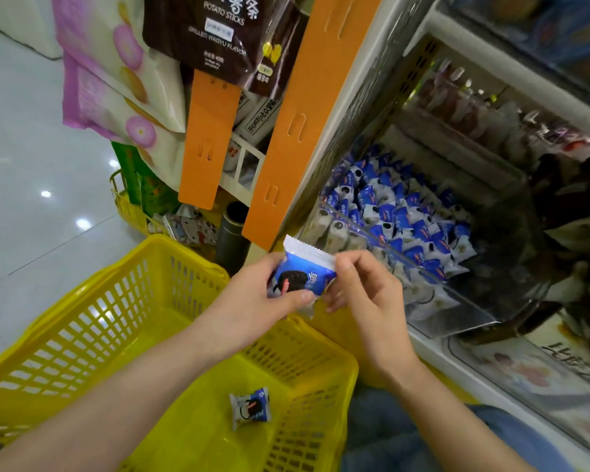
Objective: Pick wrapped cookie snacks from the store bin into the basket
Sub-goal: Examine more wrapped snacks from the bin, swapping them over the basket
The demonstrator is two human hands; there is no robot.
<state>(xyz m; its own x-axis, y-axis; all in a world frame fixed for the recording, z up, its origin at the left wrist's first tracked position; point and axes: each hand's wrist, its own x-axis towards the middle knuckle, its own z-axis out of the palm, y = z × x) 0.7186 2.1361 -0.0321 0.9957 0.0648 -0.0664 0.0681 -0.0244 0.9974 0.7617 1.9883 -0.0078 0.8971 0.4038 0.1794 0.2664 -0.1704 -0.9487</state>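
A blue and white wrapped cookie snack [304,271] is held between both hands above the far rim of the yellow basket [92,321]. My left hand [259,298] grips its lower left side, thumb across the front. My right hand [365,291] pinches its right edge. One more wrapped cookie snack [250,407] lies on the basket floor. The store bin [474,311], with a clear front panel, holds several of the same blue and white packs [399,212] to the right of my hands.
Orange display strips [286,131] and hanging snack bags [218,32] stand behind the basket. A smaller yellow basket [130,209] with goods sits on the tiled floor at left. More bins of wrapped sweets [491,110] fill the shelf at right. My jeans [406,437] show below.
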